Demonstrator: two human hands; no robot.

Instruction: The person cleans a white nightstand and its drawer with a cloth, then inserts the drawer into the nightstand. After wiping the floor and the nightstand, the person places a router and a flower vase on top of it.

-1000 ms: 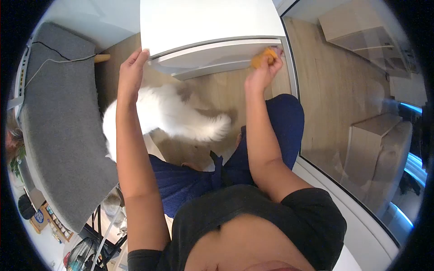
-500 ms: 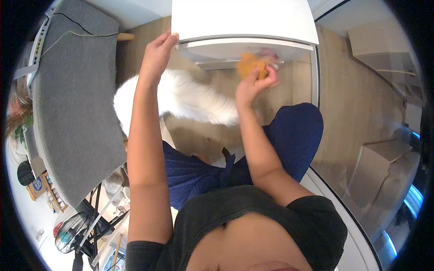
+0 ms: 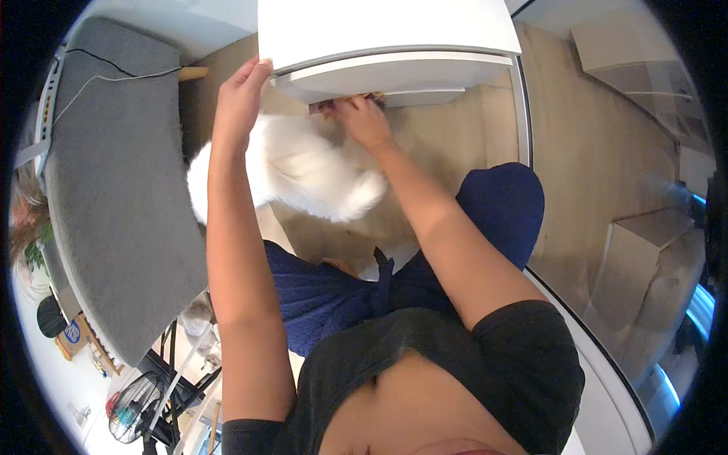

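Observation:
My left hand grips the front left corner of a white cabinet, its fingers closed at the edge. A pulled-out white drawer front shows just below the cabinet top. My right hand reaches low in front of it, fingers closed around a crumpled orange and dark red item. The hand and the drawer front partly cover this item, so its kind is unclear. Between my forearms, close to the right hand, a white furry animal stands on the floor, its head out of sight.
A grey upholstered bench with cables on it runs along the left. Wooden flooring lies in front of the cabinet. A glass panel stands on the right. A black fan is at the lower left.
My right hand has moved left and toward the drawer with the orange item, now mostly hidden. The animal has shifted slightly. My left hand stays on the cabinet corner as the view moves.

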